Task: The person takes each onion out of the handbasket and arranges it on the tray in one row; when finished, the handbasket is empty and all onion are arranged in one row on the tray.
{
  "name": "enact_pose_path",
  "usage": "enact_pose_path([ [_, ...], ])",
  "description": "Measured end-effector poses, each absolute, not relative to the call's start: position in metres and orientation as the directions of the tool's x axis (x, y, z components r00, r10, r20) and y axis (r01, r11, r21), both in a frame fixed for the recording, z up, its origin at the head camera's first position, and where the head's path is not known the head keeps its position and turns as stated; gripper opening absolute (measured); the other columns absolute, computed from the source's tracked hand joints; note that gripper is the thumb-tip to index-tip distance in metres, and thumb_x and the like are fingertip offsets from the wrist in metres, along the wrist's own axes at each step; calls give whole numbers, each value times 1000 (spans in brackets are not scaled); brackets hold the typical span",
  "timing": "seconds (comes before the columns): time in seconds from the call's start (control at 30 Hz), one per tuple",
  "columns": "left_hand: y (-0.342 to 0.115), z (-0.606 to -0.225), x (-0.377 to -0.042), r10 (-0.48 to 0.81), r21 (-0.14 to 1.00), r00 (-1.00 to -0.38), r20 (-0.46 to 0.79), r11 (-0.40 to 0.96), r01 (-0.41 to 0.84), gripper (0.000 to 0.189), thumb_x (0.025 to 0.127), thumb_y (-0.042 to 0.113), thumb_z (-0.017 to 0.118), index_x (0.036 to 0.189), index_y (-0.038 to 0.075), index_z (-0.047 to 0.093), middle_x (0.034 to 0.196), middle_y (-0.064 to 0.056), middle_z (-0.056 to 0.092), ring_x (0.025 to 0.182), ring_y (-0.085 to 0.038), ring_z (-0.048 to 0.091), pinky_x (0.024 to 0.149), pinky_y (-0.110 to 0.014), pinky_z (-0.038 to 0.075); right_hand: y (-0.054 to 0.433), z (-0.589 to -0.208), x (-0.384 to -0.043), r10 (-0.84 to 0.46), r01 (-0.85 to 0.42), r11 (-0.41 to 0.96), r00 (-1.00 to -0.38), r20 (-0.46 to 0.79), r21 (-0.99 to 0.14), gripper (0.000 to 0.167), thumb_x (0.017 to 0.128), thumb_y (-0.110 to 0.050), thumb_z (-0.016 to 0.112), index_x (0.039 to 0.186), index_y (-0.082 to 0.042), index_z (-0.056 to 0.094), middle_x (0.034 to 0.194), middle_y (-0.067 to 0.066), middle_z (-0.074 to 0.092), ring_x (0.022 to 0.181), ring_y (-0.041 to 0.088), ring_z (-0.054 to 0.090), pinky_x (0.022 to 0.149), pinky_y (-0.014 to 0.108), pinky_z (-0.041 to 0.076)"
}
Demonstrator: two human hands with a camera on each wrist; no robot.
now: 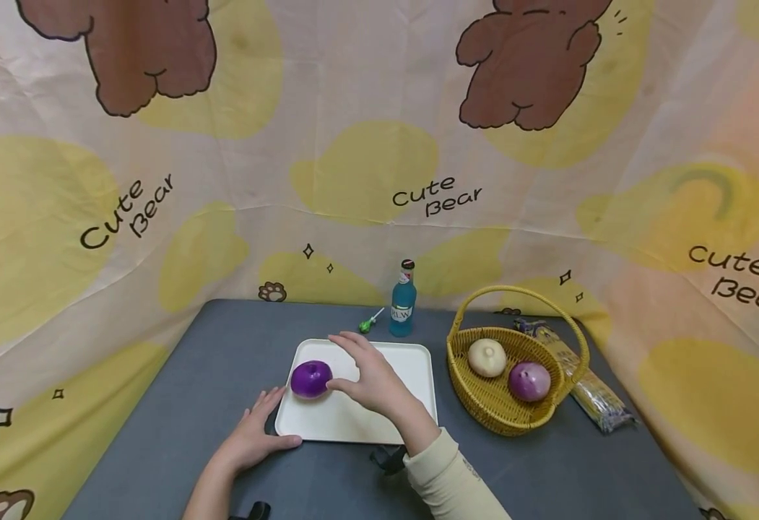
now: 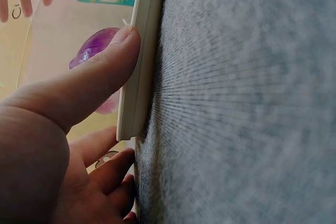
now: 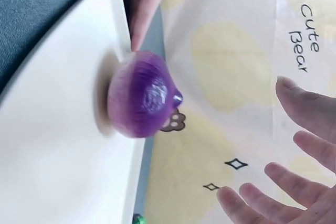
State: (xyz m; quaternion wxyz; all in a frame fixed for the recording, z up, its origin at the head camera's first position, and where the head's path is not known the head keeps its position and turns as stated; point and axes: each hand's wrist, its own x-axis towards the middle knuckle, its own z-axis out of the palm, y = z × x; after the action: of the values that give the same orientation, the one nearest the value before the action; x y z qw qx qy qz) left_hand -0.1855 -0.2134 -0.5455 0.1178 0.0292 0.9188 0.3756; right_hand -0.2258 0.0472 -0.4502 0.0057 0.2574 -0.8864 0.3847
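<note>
A purple toy onion (image 1: 310, 379) rests on the left side of a white tray (image 1: 366, 426), its pointed tip facing up. At the tray's near left corner, my left hand (image 1: 252, 435) holds the edge, thumb (image 2: 107, 66) on the front rim and fingers along the left side. Above the tray, just right of the onion, my right hand (image 1: 374, 380) hovers with fingers spread and nothing in them. The right wrist view has that hand (image 3: 296, 182) apart from the onion (image 3: 142, 95).
Right of the tray stands a yellow wicker basket (image 1: 483, 417) with a high handle, holding a white onion (image 1: 487, 357) and a purple onion (image 1: 529, 381). A long clear packet (image 1: 596, 397) lies beside it. Behind the tray are a blue bottle (image 1: 402, 307) and a green lollipop (image 1: 366, 326).
</note>
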Motion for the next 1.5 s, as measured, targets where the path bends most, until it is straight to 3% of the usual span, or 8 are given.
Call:
enact_pose_path([
  [0.33,-213,-546,-186,140,704,-972,-191,709,-36,111,73,47,88,159,7,30,164,-26,25,153,-49,7,119,-72,1,69,-443,-223,-430,-464,531,-869,246,-709,71,89,-25,79,152,-23,47,159,6,40,137,27,51,103,41,54],
  [0.67,-212,-545,-184,141,707,-968,-206,706,-48,112,73,47,87,160,9,28,165,-24,24,154,-48,6,120,-70,0,95,-439,-219,-384,-481,505,-869,313,-716,70,87,-24,81,150,-20,49,157,10,43,140,30,49,101,49,54],
  [0.9,-212,-545,-185,140,701,-968,-210,712,-49,112,74,48,87,160,8,28,164,-25,23,153,-49,6,119,-71,1,111,-442,-216,-322,-455,511,-888,328,-729,71,86,-24,82,149,-24,50,156,5,44,140,27,48,101,49,55],
  [1.13,-213,-544,-184,139,706,-966,-218,706,-57,112,73,48,87,160,8,28,164,-26,23,153,-49,6,120,-71,0,128,-447,-215,-267,-454,522,-891,367,-722,70,85,-20,83,147,-20,53,153,13,47,137,32,51,98,51,56],
  [1.5,-212,-543,-184,150,711,-967,-205,702,-42,111,74,46,87,160,7,28,164,-25,23,153,-49,5,119,-71,0,155,-444,-216,-205,-419,577,-905,373,-701,68,83,-22,84,145,-19,56,151,12,50,132,32,55,95,48,58],
])
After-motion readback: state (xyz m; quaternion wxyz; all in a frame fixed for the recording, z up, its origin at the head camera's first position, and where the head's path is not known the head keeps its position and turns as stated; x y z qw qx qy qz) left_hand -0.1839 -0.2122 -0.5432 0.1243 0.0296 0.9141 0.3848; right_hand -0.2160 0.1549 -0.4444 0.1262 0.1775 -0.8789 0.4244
